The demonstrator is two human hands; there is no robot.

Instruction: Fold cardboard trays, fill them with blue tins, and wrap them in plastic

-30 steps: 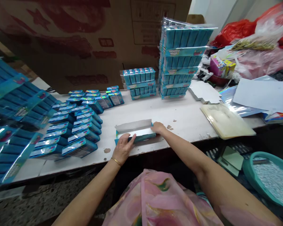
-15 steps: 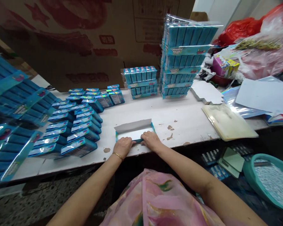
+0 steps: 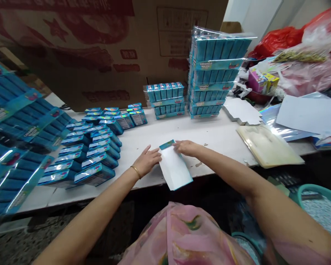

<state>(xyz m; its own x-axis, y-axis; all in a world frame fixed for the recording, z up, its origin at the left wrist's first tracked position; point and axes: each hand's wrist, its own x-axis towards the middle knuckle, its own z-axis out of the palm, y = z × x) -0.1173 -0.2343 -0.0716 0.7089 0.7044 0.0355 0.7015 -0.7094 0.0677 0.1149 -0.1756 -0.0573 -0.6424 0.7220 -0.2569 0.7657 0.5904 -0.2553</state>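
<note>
A small cardboard tray point(image 3: 175, 168), white inside with blue edges, is turned lengthwise toward me. Its near end sticks out past the table's front edge, and its blue end flap is at the far side. My right hand point(image 3: 187, 148) pinches the tray's far right corner. On the other side, my left hand point(image 3: 146, 161) has its fingers stretched and thumb apart, the fingertips at the tray's left edge. Rows of blue small boxes point(image 3: 95, 169) stand left of my left hand.
Wrapped packs of blue boxes form a tall stack point(image 3: 206, 75), a shorter stack point(image 3: 169, 110) and a pile at left point(image 3: 30, 129). White cardboard blanks point(image 3: 244, 110) and clear plastic sleeves point(image 3: 270, 147) lie right. A large carton point(image 3: 143, 48) stands behind; a teal basin point(image 3: 306, 189) sits lower right.
The tray has turned from lying crosswise to pointing toward me. My left hand has unfolded its fingers along its side, and my right hand has moved to its far corner.
</note>
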